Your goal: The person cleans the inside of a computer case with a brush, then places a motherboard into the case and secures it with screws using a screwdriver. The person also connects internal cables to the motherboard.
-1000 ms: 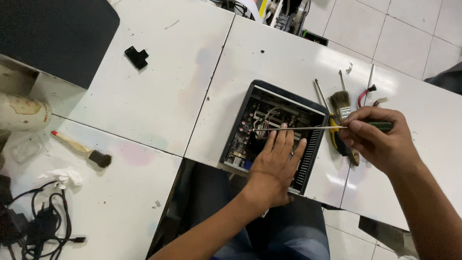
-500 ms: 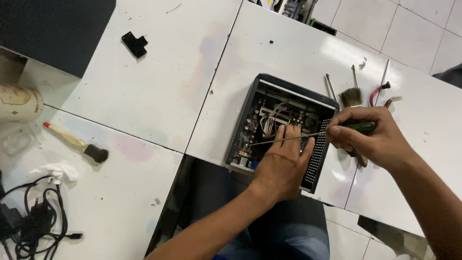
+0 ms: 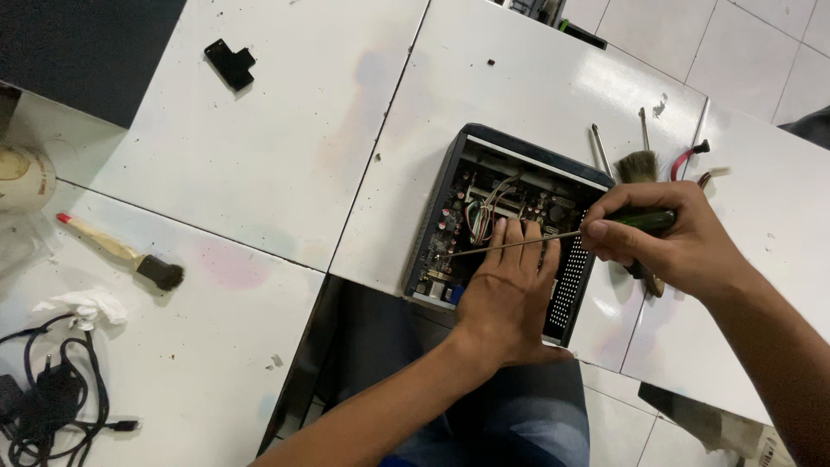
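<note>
A small black computer case lies open on the white table, its circuit board and coloured wires exposed. My left hand rests flat inside the case, fingers spread over the board. My right hand grips the green handle of a long screwdriver. Its thin shaft runs left across my left fingers, and the tip reaches the board's left side.
A paintbrush, two thin metal tools and a red cable lie right of the case. A wooden-handled brush, crumpled tissue and a black cable bundle sit at left. A black bracket lies far left. A gap separates the tables.
The view has shifted slightly, so the case sits lower in frame. My right hand has angled the screwdriver downward, its tip now lower on the board's left. My left hand stays on the board.
</note>
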